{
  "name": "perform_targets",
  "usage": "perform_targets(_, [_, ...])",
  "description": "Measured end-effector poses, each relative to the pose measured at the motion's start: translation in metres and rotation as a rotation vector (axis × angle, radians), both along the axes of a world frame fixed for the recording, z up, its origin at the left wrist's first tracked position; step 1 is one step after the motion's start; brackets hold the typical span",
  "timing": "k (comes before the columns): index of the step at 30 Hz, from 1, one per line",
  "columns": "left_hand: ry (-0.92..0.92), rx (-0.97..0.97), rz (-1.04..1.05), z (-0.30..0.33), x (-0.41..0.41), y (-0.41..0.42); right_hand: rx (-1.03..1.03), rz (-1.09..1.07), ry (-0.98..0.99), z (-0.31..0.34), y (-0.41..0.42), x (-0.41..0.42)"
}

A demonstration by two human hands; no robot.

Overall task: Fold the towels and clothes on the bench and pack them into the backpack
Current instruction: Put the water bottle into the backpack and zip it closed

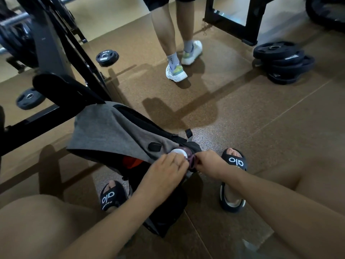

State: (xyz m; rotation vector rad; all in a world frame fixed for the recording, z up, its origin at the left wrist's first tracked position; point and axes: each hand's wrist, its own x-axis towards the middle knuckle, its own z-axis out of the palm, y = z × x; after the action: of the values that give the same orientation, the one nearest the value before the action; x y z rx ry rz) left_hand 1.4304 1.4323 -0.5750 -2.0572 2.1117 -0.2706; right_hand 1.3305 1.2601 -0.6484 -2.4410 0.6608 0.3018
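- While the person is sitting with knees apart, the backpack (119,135) is standing on the floor (252,128) between the sandals (235,161), leaning against the bench (61,88) at far left.
- The left hand (164,172) is pressing curled fingers onto the backpack's grey top edge, beside a white cap (177,152); what exactly it is pinching, I cannot tell.
- The right hand (209,162) is gripping a dark purple piece (192,161) at the backpack's right end.
- Something orange (133,162) is showing inside the opening.
- Another person's legs (173,34) are standing far off, with stacked plates (283,60) lying at far right.
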Motion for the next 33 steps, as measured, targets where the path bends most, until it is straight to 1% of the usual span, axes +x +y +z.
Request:
perform_targets(2, [0.037, 0.147, -0.053, -0.012, -0.013, 0.016, -0.014, -0.002, 0.006, -0.002, 0.002, 0.004])
perform_targets(3, [0.025, 0.235, -0.022, -0.025, -0.016, 0.022, -0.014, 0.003, 0.012, -0.003, 0.003, 0.006])
perform_targets(6, [-0.026, 0.319, 0.162, -0.05, -0.014, 0.021, 0.01, 0.032, 0.027, -0.004, 0.009, 0.01])
perform_targets(7, [-0.04, 0.382, 0.21, -0.056, -0.015, 0.015, 0.015, 0.038, 0.034, -0.005, 0.011, 0.011])
perform_targets(8, [-0.053, 0.441, 0.261, -0.056, -0.018, 0.007, 0.02, 0.041, 0.044, -0.005, 0.012, 0.012])
perform_targets(10, [-0.045, 0.472, 0.327, -0.039, -0.026, -0.011, 0.034, 0.05, 0.062, -0.006, 0.015, 0.014])
perform_targets(12, [-0.086, 0.583, 0.305, -0.035, -0.031, -0.02, 0.048, 0.054, 0.075, -0.007, 0.015, 0.016])
perform_targets(13, [-0.119, 0.621, 0.258, -0.044, -0.033, -0.022, 0.053, 0.053, 0.077, -0.007, 0.015, 0.017])
perform_targets(14, [-0.16, 0.62, 0.211, -0.048, -0.033, -0.025, 0.059, 0.047, 0.081, -0.007, 0.015, 0.018])
perform_targets(17, [-0.228, 0.653, 0.184, -0.055, -0.032, -0.028, 0.071, 0.028, 0.089, -0.008, 0.015, 0.02])
perform_targets(23, [-0.293, 0.785, 0.261, -0.054, -0.033, -0.03, 0.102, 0.034, 0.08, -0.009, 0.013, 0.022])
perform_targets(25, [-0.28, 0.767, 0.265, -0.052, -0.032, -0.033, 0.111, 0.037, 0.066, -0.01, 0.013, 0.023])
perform_targets(28, [-0.162, 0.636, 0.251, -0.048, -0.026, -0.034, 0.105, 0.02, 0.071, -0.008, 0.011, 0.024])
perform_targets(31, [0.003, 0.504, 0.334, -0.034, -0.017, -0.03, 0.1, -0.012, 0.079, -0.009, 0.007, 0.026])
perform_targets(33, [0.068, 0.438, 0.42, -0.027, -0.012, -0.023, 0.096, -0.044, 0.069, -0.011, 0.005, 0.027])
